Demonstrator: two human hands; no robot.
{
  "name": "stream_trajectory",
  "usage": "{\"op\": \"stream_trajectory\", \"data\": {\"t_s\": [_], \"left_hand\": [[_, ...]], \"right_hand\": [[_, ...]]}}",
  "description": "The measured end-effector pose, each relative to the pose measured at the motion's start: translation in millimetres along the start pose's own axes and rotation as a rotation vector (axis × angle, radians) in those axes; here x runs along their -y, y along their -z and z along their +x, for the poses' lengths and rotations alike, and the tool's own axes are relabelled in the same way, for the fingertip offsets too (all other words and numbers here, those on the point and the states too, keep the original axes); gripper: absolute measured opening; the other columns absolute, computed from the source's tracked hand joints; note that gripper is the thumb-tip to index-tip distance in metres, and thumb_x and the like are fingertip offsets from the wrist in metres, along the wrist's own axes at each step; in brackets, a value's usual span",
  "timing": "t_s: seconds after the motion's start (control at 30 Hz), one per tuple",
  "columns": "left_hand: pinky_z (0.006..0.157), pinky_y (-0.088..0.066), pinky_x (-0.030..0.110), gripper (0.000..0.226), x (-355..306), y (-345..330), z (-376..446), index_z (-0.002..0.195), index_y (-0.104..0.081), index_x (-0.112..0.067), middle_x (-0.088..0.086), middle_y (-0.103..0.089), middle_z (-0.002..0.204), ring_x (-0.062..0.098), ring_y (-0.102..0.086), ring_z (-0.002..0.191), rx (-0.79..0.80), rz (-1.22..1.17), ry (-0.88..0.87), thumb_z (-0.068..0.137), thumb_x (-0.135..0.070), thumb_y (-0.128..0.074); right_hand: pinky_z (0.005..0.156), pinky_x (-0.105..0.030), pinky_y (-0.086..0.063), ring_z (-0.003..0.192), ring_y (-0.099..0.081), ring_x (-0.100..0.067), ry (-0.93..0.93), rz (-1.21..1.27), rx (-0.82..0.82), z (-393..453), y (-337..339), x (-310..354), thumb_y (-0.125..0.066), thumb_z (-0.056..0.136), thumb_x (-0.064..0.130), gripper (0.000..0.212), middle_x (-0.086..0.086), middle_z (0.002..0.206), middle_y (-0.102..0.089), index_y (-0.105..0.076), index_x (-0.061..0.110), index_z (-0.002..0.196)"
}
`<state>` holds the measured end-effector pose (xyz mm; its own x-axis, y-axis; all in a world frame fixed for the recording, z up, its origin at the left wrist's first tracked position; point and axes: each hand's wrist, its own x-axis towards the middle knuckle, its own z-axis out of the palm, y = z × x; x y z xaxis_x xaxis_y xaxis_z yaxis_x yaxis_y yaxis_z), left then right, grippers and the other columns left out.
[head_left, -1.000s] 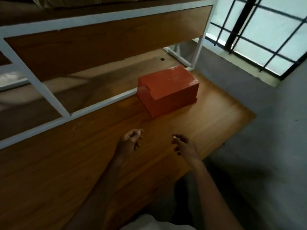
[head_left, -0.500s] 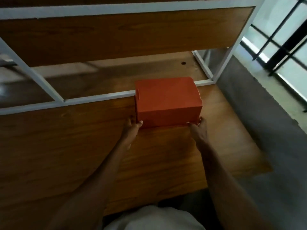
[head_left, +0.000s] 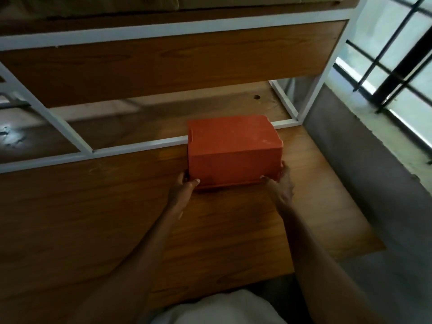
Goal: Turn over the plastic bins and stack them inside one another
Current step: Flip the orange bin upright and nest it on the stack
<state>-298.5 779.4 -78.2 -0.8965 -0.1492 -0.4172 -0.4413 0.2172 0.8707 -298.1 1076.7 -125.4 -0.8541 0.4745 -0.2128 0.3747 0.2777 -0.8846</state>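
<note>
Against the white frame rail [head_left: 140, 146] on the desk [head_left: 93, 218], the orange bin [head_left: 233, 148] sits upside down, its base facing up. Your left hand [head_left: 183, 191] clasps the bin's near left corner, thumb on the front wall; your right hand [head_left: 281, 183] clasps the near right corner, fingers [head_left: 268, 178] curled on the lower rim. Both hands are closed on the bin. Half a second ago they only touched those corners; the bin's position against the rail matches.
</note>
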Motion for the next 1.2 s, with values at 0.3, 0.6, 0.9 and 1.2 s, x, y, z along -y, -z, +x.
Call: {"op": "stream_trajectory", "data": {"t_s": [0.3,0.6,0.9,1.2], "left_hand": [[0.092,-0.052,0.032,0.072,-31,38,-11,0.152,-0.039,-0.036,-0.003,-0.045,0.157,0.017,-0.047,0.137,-0.048,-0.083,-0.353,0.092,-0.008,-0.066],[0.097,-0.057,0.033,0.045,-60,63,-7,0.143,-0.057,-0.029,-0.005,-0.059,0.143,0.014,-0.058,0.128,-0.309,-0.038,-0.607,0.102,-0.011,-0.060],[0.101,-0.056,0.042,0.030,-77,73,8,0.129,-0.071,-0.017,0.000,-0.070,0.131,0.017,-0.064,0.119,-0.437,0.039,-0.630,0.103,-0.011,-0.057],[0.108,-0.048,0.045,0.059,-55,81,-12,0.152,-0.045,-0.028,0.001,-0.046,0.158,0.021,-0.046,0.142,-0.276,0.051,-0.406,0.098,-0.031,-0.068]], "right_hand": [[0.115,-0.066,-0.033,0.144,-0.033,-0.044,0.258,-0.215,-0.064,-76,7,89,-0.073,0.089,0.052,0.076,-0.017,0.160,-0.039,-0.035,0.037,0.152],[0.115,-0.063,-0.027,0.146,-0.029,-0.050,0.368,-0.480,-0.016,-105,13,111,-0.070,0.089,0.061,0.051,-0.019,0.167,-0.029,-0.060,0.043,0.135],[0.082,-0.038,-0.030,0.112,-0.061,-0.036,0.647,-0.685,-0.259,-126,10,117,-0.062,0.098,0.035,0.029,-0.003,0.126,-0.077,-0.079,0.026,0.120],[0.080,-0.036,-0.036,0.096,-0.069,-0.036,0.572,-0.603,-0.416,-124,-1,124,-0.073,0.096,0.021,0.022,-0.008,0.113,-0.081,-0.081,0.024,0.116]]}}
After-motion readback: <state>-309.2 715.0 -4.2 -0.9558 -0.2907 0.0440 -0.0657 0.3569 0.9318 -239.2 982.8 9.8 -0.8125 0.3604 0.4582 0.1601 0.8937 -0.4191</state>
